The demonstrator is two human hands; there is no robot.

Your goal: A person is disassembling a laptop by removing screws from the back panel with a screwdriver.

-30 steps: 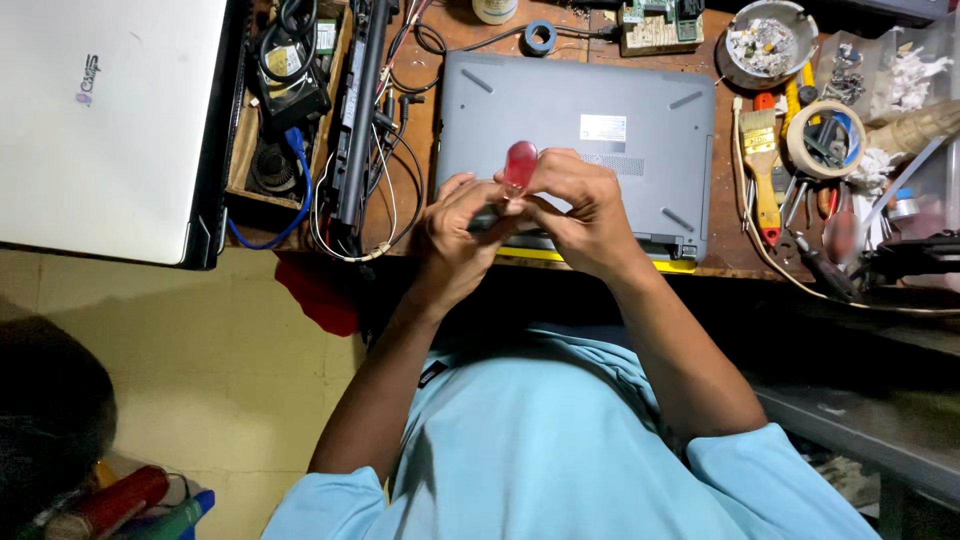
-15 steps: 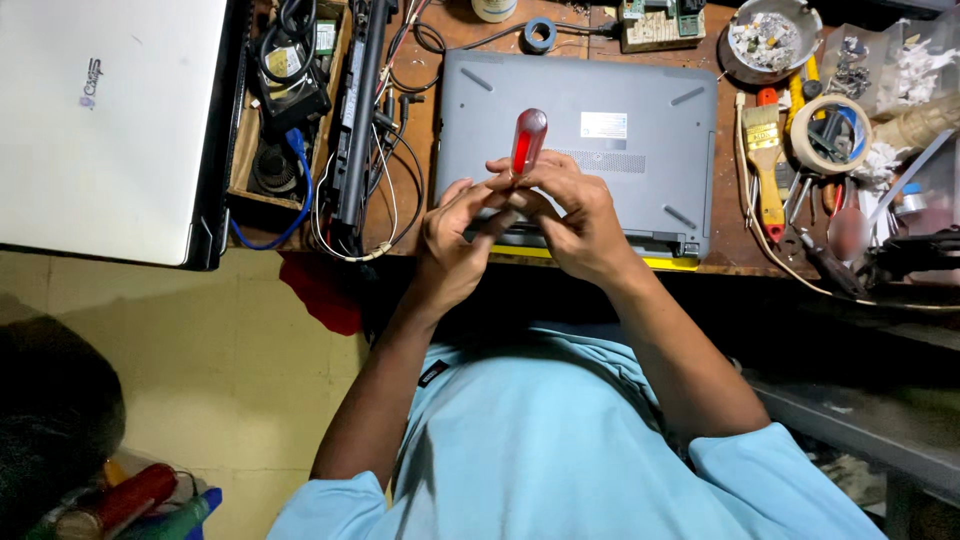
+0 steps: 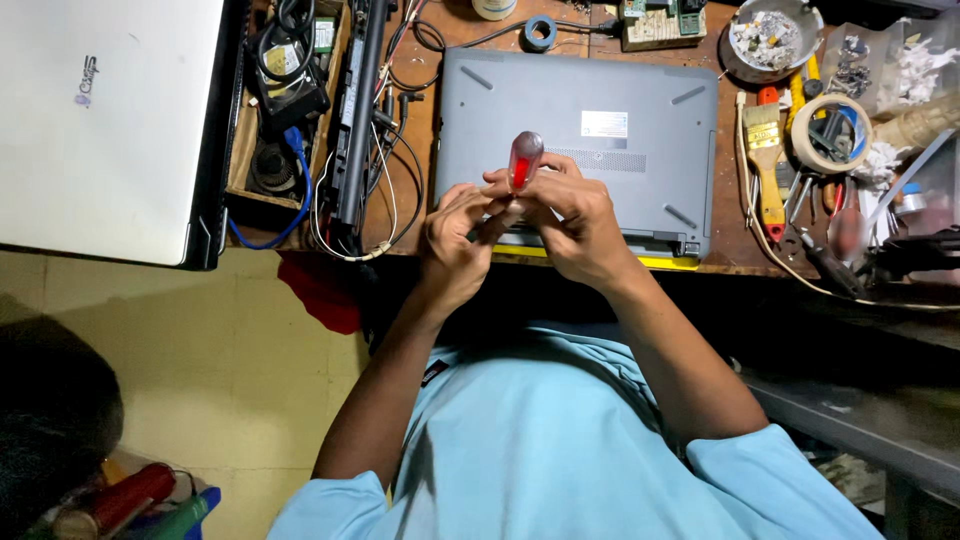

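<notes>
Hands, left hand [image 3: 455, 240] and right hand [image 3: 570, 220], grip red-handled screwdriver [image 3: 523, 160] over grey laptop [image 3: 590, 140] bearing white rectangular label [image 3: 604, 124].

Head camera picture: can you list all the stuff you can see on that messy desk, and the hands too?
grey laptop: one, grey, upside down at desk centre
white laptop: one, white, closed, far left
screwdriver: one, red see-through handle, held above the grey laptop
paintbrush: one, yellow handle, right of the grey laptop
masking tape roll: one, cream, right side
small tape roll: one, blue-grey, top edge
bowl of small parts: one, silvery, top right
cables: several, black, white and blue, left of the grey laptop
red cloth: one, hanging below the desk edge
left hand: touching the screwdriver
right hand: gripping the screwdriver
</notes>
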